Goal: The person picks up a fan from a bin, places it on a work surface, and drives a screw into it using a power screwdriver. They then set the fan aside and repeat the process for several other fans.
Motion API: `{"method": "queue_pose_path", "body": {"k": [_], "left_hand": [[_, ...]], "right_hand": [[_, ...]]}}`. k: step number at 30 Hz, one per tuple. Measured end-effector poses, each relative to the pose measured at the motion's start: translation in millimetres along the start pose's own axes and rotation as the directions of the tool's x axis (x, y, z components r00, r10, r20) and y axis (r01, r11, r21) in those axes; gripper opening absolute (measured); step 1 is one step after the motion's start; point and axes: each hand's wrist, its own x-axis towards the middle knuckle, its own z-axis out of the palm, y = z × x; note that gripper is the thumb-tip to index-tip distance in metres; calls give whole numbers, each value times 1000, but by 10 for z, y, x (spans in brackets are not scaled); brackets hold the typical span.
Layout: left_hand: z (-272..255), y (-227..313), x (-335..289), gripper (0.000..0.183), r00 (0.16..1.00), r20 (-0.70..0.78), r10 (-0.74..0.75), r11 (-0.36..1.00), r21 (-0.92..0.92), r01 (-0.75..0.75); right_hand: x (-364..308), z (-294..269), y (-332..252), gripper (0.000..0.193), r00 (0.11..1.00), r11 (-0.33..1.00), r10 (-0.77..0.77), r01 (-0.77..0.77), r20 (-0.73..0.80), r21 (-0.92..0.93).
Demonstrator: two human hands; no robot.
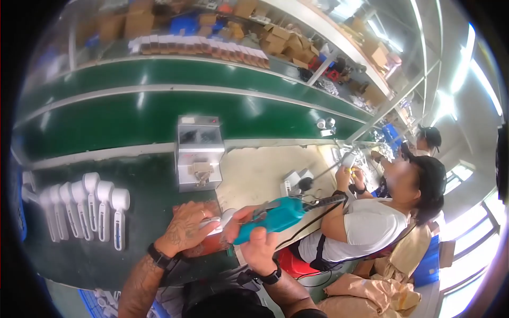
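My right hand [260, 253] is wrapped round a teal electric screwdriver [273, 218], held level with its tip end toward my left hand. A coiled dark cable trails from its far end to the right. My left hand [183, 229] is closed on a white plastic part [211, 227], pressing it down over a reddish-orange block [204, 246] on the bench. The screwdriver's tip is hidden by my fingers, so I cannot tell whether it touches the part. To the left lie several white long-handled devices with round heads [91, 204], side by side in a row.
A grey metal machine [199, 151] stands just beyond my hands. Green conveyor belts [132, 114] run across behind it. At the right, a co-worker in a white shirt [360, 228] sits close by, near small white parts [292, 183]. A blue crate [93, 302] is below left.
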Motion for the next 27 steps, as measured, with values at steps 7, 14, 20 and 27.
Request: {"method": "queue_pose_path", "body": {"k": [7, 14, 20, 27], "left_hand": [[-43, 149, 6, 25, 1000, -3, -4, 996, 86, 4], [-19, 224, -58, 36, 977, -62, 204, 968, 164, -192], [153, 291, -22, 34, 987, -99, 126, 976, 191, -106], [63, 226, 45, 31, 995, 23, 94, 987, 126, -96]], "right_hand": [[-148, -35, 17, 66, 998, 995, 59, -62, 38, 72], [-210, -184, -48, 23, 988, 986, 154, -155, -21, -66], [-190, -375, -107, 26, 989, 983, 147, -144, 14, -111], [79, -262, -142, 27, 998, 998, 59, -59, -20, 14]]}}
